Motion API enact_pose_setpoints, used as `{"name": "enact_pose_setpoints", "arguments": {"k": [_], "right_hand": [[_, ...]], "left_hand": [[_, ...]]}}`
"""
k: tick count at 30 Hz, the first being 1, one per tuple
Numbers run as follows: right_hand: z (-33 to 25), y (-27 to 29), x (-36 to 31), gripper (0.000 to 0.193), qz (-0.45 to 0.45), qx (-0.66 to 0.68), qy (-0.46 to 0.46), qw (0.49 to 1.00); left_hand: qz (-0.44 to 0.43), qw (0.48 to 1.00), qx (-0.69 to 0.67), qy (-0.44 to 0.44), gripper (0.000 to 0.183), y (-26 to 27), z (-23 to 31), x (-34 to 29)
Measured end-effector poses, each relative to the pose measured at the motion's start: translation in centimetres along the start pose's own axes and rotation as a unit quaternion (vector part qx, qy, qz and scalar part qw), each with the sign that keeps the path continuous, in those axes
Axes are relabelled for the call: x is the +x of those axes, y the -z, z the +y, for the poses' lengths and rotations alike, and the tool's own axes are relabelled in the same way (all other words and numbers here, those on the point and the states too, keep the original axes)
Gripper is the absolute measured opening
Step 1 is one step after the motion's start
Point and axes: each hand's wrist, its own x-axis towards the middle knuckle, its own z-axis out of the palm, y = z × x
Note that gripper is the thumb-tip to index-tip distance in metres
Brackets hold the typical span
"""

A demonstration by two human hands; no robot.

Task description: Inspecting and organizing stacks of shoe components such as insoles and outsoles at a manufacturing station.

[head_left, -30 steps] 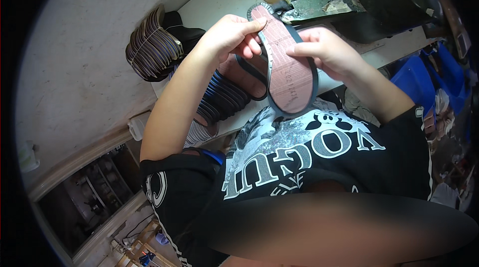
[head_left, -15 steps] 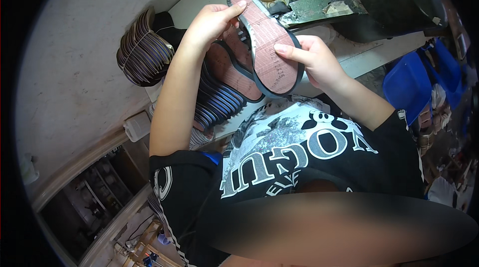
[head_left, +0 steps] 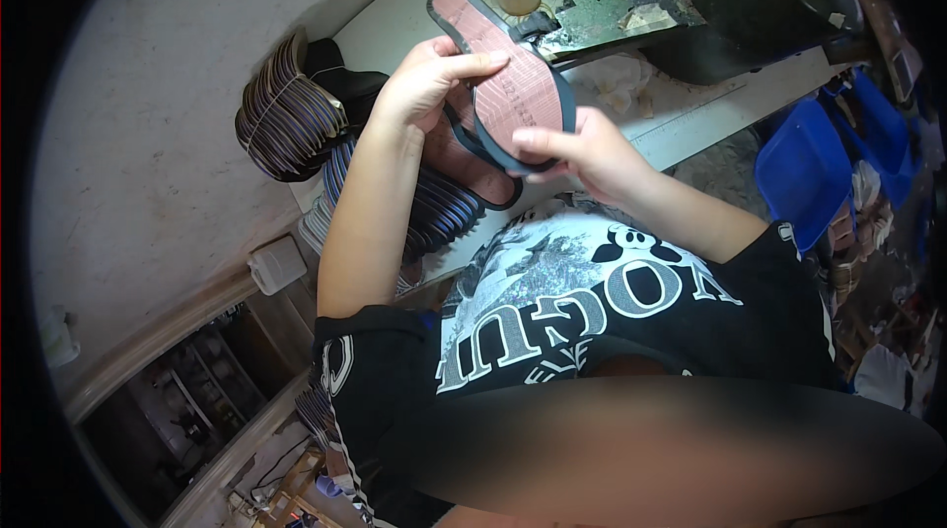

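Pink, line-textured sole (head_left: 518, 99) — long, rounded, dark-rimmed, left hand (head_left: 424, 89) and right hand (head_left: 599, 153), each grip pinching it

Black tee (head_left: 764, 331) with a pale print (head_left: 523, 247)

Short sleeves (head_left: 370, 336) carry white trim and marks. Across the chest, big grey letters (head_left: 592, 314) edged in white sit beside a black-and-white cartoon face (head_left: 628, 237). The hands (head_left: 422, 92) are bare.

pale lettering (head_left: 582, 314) on shirt (head_left: 755, 326), dark stamp (head_left: 518, 106) on sole (head_left: 493, 89)
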Motion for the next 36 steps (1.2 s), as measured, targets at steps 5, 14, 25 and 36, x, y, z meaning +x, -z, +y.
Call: {"name": "enact_pose_setpoints", "arguments": {"k": [5, 14, 25, 36], "right_hand": [[0.3, -0.6, -0.1, 0.025, -0.022, 0.032, 0.008, 0.999], [-0.6, -1.3, 1.3, 0.025, -0.004, 0.085, 0.056, 0.995], [-1.3, -1.4, 2.6, 0.035, 0.077, 0.039, 0.113, 0.990], [-2.1, -0.7, 2.9, 0.043, 0.063, 0.007, 0.091, 0.994]], "left_hand": [[0.020, 0.998, 0.056, 0.017, 0.048, 0.8, 0.9, -0.1], [-0.078, 0.928, 0.333, -0.150, 0.080, 3.9, 2.8, 3.6], [-0.165, 0.906, 0.389, -0.013, 0.046, 3.9, 5.5, 3.5], [-0.087, 0.928, 0.362, -0.030, 0.034, 3.6, 3.8, -0.2]]}}
